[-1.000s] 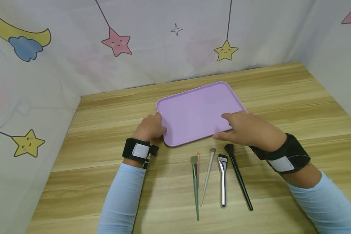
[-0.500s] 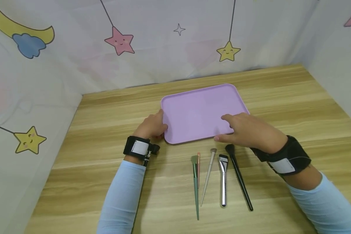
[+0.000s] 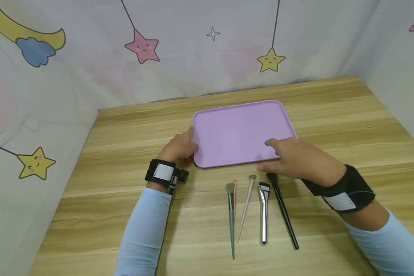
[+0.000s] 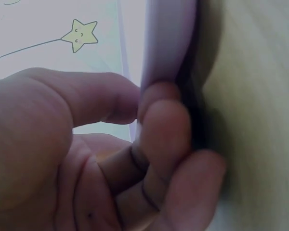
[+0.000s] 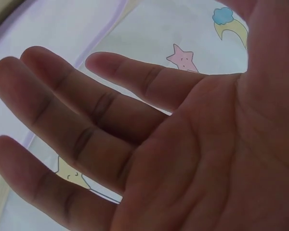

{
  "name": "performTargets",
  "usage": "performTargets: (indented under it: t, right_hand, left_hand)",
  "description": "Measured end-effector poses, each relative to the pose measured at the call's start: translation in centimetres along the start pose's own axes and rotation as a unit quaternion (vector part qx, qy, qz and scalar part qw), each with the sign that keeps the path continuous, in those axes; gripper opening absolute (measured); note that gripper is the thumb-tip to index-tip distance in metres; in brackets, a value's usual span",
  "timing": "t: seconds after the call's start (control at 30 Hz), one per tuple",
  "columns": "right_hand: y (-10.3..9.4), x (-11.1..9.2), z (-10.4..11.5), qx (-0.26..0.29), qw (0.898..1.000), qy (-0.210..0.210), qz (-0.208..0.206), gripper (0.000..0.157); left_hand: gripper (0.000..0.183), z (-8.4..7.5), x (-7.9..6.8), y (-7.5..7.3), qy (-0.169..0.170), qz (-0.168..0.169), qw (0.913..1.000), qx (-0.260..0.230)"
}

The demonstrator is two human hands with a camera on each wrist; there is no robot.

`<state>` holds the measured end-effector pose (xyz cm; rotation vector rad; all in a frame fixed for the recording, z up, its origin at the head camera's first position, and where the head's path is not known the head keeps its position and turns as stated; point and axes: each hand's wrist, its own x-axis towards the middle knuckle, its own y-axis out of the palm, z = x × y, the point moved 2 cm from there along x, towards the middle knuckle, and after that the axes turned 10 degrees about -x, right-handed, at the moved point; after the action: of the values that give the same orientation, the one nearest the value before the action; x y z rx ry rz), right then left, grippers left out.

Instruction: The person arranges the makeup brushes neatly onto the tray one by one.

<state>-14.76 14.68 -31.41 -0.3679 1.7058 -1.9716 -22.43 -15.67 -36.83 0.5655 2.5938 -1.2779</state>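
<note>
A purple rectangular tray (image 3: pixel 241 134) lies on the wooden table. At its left edge, my left hand (image 3: pixel 180 146) pinches the rim. The left wrist view shows the thumb on the tray's upper side and curled fingers (image 4: pixel 166 127) at its underside. Over the front right corner hovers my right hand (image 3: pixel 293 159), thumb and fingers spread with nothing between them. Its straight fingers (image 5: pixel 106 108) fill much of the right wrist view, where part of the tray appears behind them.
Several makeup brushes lie in front of the tray: a green one (image 3: pixel 231 226), a pink one (image 3: pixel 234 203), a cream one (image 3: pixel 245 209), a silver one (image 3: pixel 263 220) and a black one (image 3: pixel 285 216). A star-printed curtain (image 3: pixel 193 69) closes off the table's back.
The tray has turned slightly clockwise and shifted a little right, the left hand staying on its edge. My right hand has drawn back slightly toward the right and front.
</note>
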Motion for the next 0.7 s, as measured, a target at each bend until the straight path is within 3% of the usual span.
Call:
performTargets:
  t: [0.7]
  right_hand:
    - [0.6,-1.3,-1.2,-0.019,1.000,0.004,0.000,0.077]
  left_hand:
    - [0.070,0.6,0.6,0.2,-0.022,-0.009,0.9978,-0.061]
